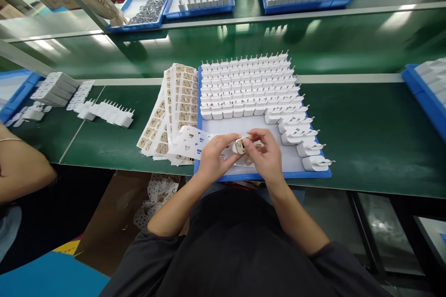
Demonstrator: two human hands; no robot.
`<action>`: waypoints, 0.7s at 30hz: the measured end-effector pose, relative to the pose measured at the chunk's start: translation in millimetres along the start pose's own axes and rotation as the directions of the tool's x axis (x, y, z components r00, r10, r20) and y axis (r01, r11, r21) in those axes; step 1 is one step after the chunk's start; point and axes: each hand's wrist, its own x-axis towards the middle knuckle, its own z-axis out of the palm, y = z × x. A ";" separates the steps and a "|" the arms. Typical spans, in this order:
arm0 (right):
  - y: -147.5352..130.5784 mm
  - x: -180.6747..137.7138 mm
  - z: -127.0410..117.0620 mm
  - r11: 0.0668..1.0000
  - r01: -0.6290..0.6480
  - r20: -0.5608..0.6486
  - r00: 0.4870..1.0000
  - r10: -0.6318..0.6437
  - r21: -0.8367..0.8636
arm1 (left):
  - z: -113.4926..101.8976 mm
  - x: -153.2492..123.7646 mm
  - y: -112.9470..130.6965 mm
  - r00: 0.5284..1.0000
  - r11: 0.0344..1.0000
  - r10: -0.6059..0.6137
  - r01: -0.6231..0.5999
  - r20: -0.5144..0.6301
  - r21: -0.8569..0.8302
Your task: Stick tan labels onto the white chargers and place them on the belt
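Observation:
A white charger plug (239, 145) is held over the near part of a blue-rimmed tray (240, 177), its tan-and-black end face turned up toward me. My left hand (216, 154) is closed round its left side, thumb and fingers gripping it. From the right, my right hand (265, 153) presses its thumb at the edge of that face, fingers bent in; whether it pinches a sticker there I cannot tell. Rows of white charger plugs (244, 86) fill the tray's far part, and several more line its right side. A partly peeled label sheet (190, 142) lies beside my left hand.
Label sheets (183, 97) are stacked left of the tray. Farther left lie white plugs (111, 112) and a co-worker's arm (24, 167). Trays of parts (198, 9) and a fan (101, 2) stand on the raised shelf. Another blue tray (423, 102) sits at the right edge.

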 end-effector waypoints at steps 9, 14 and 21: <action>-0.5 1.1 -0.1 0.969 -0.114 0.201 0.977 0.070 0.219 | -1.3 -2.0 0.1 0.995 0.987 -0.097 0.099 0.017 -0.128; 0.8 2.0 -4.0 0.913 -0.167 0.271 0.960 0.066 0.373 | -1.0 -2.2 -0.1 0.994 0.981 -0.109 0.106 -0.010 -0.163; -0.7 1.4 3.0 0.922 -0.137 0.181 0.981 0.075 0.361 | 1.3 -0.8 -2.0 0.994 0.995 0.102 -0.103 -0.038 -0.017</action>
